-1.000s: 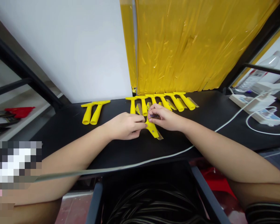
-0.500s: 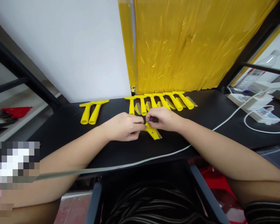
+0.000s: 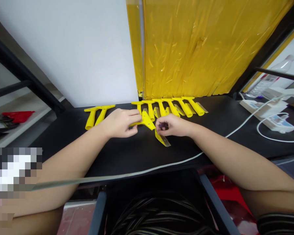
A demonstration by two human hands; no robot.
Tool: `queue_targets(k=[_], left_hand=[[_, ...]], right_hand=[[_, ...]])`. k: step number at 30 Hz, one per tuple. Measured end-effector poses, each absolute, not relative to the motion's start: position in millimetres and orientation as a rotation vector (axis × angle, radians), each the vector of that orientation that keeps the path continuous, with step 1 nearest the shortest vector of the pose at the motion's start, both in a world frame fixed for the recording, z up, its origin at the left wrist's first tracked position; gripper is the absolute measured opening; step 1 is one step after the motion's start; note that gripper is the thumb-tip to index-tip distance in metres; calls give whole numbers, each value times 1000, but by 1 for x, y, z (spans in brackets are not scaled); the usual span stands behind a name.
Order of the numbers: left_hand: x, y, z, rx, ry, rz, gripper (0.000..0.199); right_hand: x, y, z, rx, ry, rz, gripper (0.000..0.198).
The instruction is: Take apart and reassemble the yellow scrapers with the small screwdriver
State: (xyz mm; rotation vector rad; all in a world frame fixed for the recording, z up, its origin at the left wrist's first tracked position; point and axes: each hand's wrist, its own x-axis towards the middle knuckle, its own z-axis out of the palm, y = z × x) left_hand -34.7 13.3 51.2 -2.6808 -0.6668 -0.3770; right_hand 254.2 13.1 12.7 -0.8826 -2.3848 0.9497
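Observation:
My left hand (image 3: 122, 123) is closed around the grip of a yellow scraper handle (image 3: 147, 120), whose flat head points right toward my other hand. My right hand (image 3: 172, 125) is curled round a small dark purple object (image 3: 163, 125), mostly hidden by the fingers, so its kind is unclear. Just under the right fingertips, a yellow scraper clamp plate (image 3: 160, 138) with a metal blade (image 3: 167, 142) along its edge is apart from the handle. Behind both hands stands a row of yellow scraper handles (image 3: 185, 107), with loose plates and blades between them.
Two more yellow scraper handles (image 3: 90, 120) lie at the left on the black table (image 3: 127, 156). A white cable (image 3: 147, 170) crosses the front edge and runs to power strips (image 3: 271, 117) at the right. A plastic bottle (image 3: 269, 78) stands behind them.
My left hand has moved up and left with the scraper handle, which has come away from the plate and blade. My right hand has stayed nearly in place.

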Motion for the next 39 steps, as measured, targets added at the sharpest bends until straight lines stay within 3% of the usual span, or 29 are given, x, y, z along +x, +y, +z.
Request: queue_targets(k=[12, 17, 26, 31, 39], left_hand=[[-34, 17, 45, -2704, -663, -372, 12], [-27, 13, 38, -2699, -617, -410, 14], [-17, 7, 34, -2575, -642, -457, 15], [-14, 3, 36, -2518, -694, -494, 15], [-11, 1, 36, -2504, -713, -514, 17]], right_hand=[[257, 20, 12, -944, -2176, 900, 10], [250, 20, 9, -914, -1836, 1140, 26], [239, 8, 9, -906, -1764, 1392, 49], [239, 10, 8, -927, -1688, 1416, 42], [240, 15, 5, -917, -1921, 1152, 21]])
